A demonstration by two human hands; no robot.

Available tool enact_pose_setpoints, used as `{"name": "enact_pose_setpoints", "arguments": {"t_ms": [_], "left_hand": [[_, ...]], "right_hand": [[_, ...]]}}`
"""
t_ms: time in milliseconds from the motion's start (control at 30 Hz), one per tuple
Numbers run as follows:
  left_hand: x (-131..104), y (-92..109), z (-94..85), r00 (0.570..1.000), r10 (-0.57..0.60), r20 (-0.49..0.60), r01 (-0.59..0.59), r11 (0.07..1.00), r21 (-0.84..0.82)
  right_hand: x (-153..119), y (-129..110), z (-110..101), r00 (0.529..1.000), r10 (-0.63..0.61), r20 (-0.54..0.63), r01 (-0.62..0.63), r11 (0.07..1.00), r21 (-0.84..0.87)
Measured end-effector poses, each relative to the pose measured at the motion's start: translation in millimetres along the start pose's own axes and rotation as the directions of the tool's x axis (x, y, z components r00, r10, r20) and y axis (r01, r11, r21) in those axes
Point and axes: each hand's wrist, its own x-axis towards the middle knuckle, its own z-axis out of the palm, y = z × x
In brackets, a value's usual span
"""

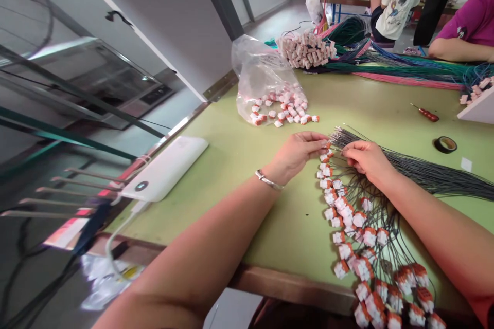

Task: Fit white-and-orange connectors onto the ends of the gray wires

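My left hand (299, 154) pinches a small orange-and-white connector (328, 145) between thumb and fingertips. Just to its right, my right hand (365, 160) has its fingers closed near the tips of the black wires, on what looks like one thin wire. The bundle of black wires (428, 169) runs from between the hands to the right edge, its bare ends fanned out at the left. Below the hands, many white-and-orange connectors (345, 211) on black wires lie in a spread down to the table's front edge. A clear plastic bag (262, 69) holds loose connectors, some spilling from its mouth.
On the green table (278, 236) are a white power bank (165, 167) with a cable, a black tape roll (445, 144) and a red-handled awl (427, 114). Behind lie coloured wire bundles (409, 69) with pale connectors. Two people sit beyond.
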Motion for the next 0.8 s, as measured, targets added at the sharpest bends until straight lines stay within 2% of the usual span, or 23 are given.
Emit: {"name": "enact_pose_setpoints", "arguments": {"t_ms": [200,633,700,800], "left_hand": [[-1.9,-2.9,-1.5,0.989,-0.048,0.14,0.055,0.997,-0.05],[-2.4,-7.3,2.0,0.98,-0.017,0.198,0.031,0.997,-0.072],[-3.9,-6.3,4.1,0.982,0.009,0.19,-0.007,1.0,-0.012],[-8.0,-3.9,10.6,0.974,0.139,0.178,-0.168,0.973,0.158]], "right_hand": [[-5.4,0.8,2.5,0.991,-0.134,-0.021,0.133,0.99,-0.042],[-6.8,2.9,0.2,0.98,-0.197,0.036,0.2,0.975,-0.102],[-6.3,3.3,0.0,0.98,-0.194,0.031,0.196,0.975,-0.103],[-4.0,4.2,-0.3,0.985,-0.171,0.019,0.172,0.982,-0.083]]}}
